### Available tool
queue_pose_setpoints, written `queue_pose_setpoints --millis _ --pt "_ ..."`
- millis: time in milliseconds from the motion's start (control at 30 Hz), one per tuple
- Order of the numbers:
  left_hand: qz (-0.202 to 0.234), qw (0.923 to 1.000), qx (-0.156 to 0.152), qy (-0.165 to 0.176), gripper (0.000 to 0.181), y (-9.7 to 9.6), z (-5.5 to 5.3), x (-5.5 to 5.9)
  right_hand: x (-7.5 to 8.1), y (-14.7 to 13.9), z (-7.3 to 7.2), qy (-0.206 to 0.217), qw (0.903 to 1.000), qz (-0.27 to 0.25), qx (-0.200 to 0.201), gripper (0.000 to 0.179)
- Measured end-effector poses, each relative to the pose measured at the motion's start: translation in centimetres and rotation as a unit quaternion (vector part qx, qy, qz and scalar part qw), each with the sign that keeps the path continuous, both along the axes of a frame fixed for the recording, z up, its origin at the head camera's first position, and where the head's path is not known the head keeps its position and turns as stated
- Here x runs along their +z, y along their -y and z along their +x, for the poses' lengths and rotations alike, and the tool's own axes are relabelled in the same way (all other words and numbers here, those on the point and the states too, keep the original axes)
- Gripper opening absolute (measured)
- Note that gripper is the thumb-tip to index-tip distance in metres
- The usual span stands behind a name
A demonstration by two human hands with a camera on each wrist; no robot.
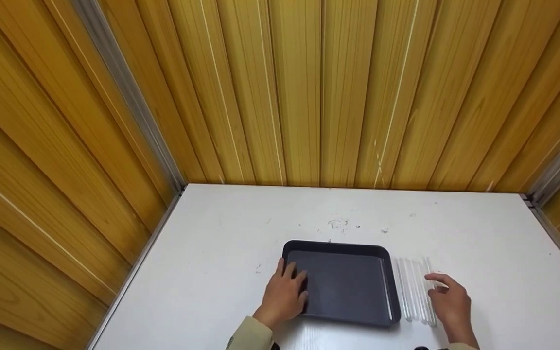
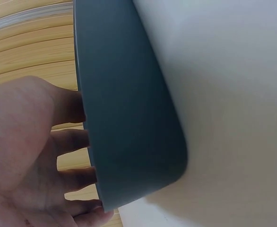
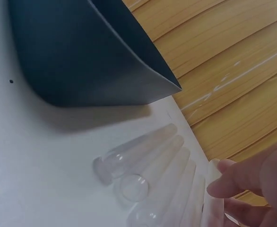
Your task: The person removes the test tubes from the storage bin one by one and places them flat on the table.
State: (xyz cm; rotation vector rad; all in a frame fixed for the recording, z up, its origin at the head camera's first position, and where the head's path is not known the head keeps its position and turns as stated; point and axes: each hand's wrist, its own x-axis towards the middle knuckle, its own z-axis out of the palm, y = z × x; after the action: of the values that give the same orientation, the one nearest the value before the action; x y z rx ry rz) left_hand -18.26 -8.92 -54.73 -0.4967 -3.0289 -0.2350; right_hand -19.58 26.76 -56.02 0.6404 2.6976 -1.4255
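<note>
A dark grey rectangular tray (image 1: 343, 287) lies on the white table. My left hand (image 1: 282, 294) rests at its left side, fingers spread over the rim. In the left wrist view those fingers (image 2: 74, 179) reach across the edge, and their tips are hidden behind the tray wall (image 2: 124, 104). Several clear test tubes (image 1: 411, 289) lie side by side just right of the tray. At the rightmost tube is my right hand (image 1: 450, 301), thumb and index finger bent with a gap between them. The right wrist view has its fingertips overlapping that outer tube (image 3: 213, 208).
The white table (image 1: 221, 272) meets wood-patterned panels (image 1: 299, 97) at the back and sides. Metal strips (image 1: 129, 92) run along the panel corners. Small dark marks (image 1: 338, 224) dot the tabletop behind the tray.
</note>
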Motion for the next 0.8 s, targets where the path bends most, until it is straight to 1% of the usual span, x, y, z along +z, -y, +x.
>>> queue_pose_setpoints --millis 100,233,333,533,600,733,800 --pt "0.0 1.0 0.002 -0.002 0.045 -0.02 0.05 0.09 -0.12 0.19 -0.16 -0.011 0.9999 0.011 -0.001 0.036" --pt "-0.011 0.9998 0.0 -0.015 0.044 0.0 0.11 0.11 -0.2 0.38 -0.24 -0.027 0.9988 0.039 0.001 0.033" --pt "-0.023 0.9993 -0.003 -0.028 0.043 0.0 0.09 0.02 -0.23 0.59 -0.28 -0.029 0.9984 0.049 0.002 0.033" --pt "-0.017 0.9996 -0.001 -0.021 0.044 0.06 0.0 -0.21 -0.2 0.93 -0.15 -0.034 0.9976 0.06 0.006 0.032" --pt "-0.022 0.9995 -0.001 -0.02 0.044 0.08 -0.02 -0.24 -0.24 1.01 -0.08 -0.039 0.997 0.067 0.008 0.032" --pt "-0.025 0.9995 0.0 -0.018 0.044 0.08 -0.03 -0.21 -0.41 1.03 0.02 -0.047 0.9959 0.078 0.006 0.03" --pt "-0.02 0.9997 0.0 -0.015 0.044 0.08 -0.03 -0.16 -0.47 0.99 0.0 -0.047 0.9956 0.081 0.006 0.03"
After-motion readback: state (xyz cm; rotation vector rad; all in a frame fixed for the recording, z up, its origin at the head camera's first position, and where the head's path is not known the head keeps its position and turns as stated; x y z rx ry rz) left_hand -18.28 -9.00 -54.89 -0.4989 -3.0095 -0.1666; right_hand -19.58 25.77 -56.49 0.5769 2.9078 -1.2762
